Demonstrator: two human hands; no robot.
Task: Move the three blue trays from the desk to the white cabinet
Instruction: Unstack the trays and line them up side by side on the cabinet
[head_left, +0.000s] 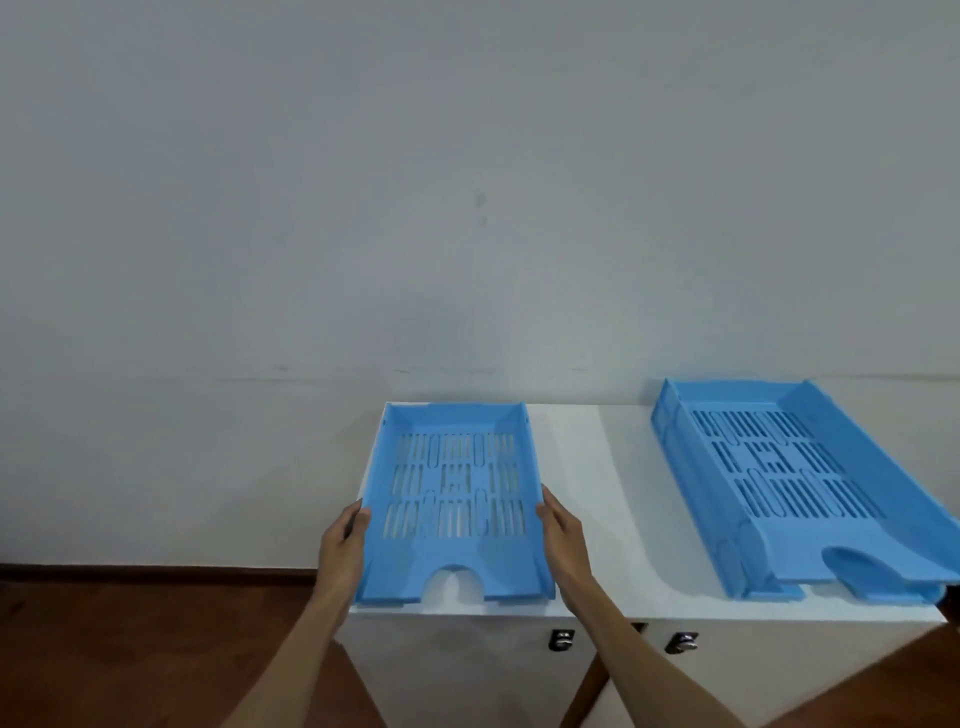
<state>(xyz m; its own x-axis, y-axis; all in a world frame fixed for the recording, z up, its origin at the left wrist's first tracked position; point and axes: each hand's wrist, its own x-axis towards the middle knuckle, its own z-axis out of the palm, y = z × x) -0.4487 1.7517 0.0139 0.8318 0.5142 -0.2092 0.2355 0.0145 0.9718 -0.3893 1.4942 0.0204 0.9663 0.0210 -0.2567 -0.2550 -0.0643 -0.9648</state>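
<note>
Left hand (347, 535): grip pressed flat against the left wall of a blue tray (453, 499), thumb over the rim, fingers hidden beneath or behind the wall. Right hand (563, 540): grip set the same way on the right wall, fingers lying along the outside. Both grips are closed onto the tray from opposite sides, a squeeze between palms, not a pinch.

Held tray: slotted base, half-round notch facing the person, sitting at the left end of the white cabinet (597, 519) top. Whether its base is fully down or a shade above the surface cannot be told. Its long sides run square to the cabinet's front edge, likely so it lines up with what is already there.

Stack of trays (795, 483): right end of the same top, well apart from the held one; two notched fronts show, so it appears to be two trays nested.

Cabinet front: two small metal latches (561, 640) below the edge.

Judgement: all three trays seem to have reached the cabinet; only letting go looks left.
</note>
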